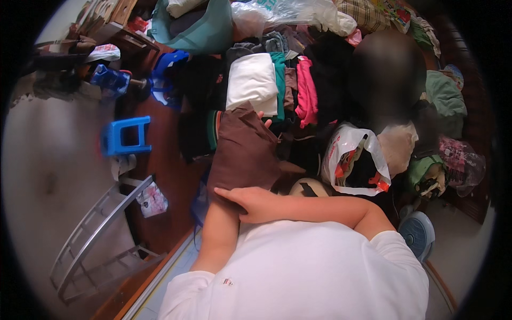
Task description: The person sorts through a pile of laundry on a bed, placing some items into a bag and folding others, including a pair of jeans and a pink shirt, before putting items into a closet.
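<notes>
A folded brown garment (pixel 245 154) lies draped over my left forearm. Beneath it my left hand (pixel 264 119) is mostly hidden; only some fingertips stick out past its far right edge. Across the near edge of the cloth comes my right hand (pixel 254 200), index finger stretched along the edge and thumb below, gripping it. Just beyond the garment sits a stack of folded white cloth (pixel 253 82), beside folded green cloth (pixel 280 86) and a pink garment (pixel 307 92). A dark garment with a striped band (pixel 213 130) touches the brown one's left side.
Right of the garment stands a white plastic bag (pixel 356 160) with clothes inside. At the far side is a teal tub (pixel 192 34) holding cloth. A blue plastic stool (pixel 126 136) and a metal ladder (pixel 104 224) are at the left, a fan (pixel 417 234) at the right.
</notes>
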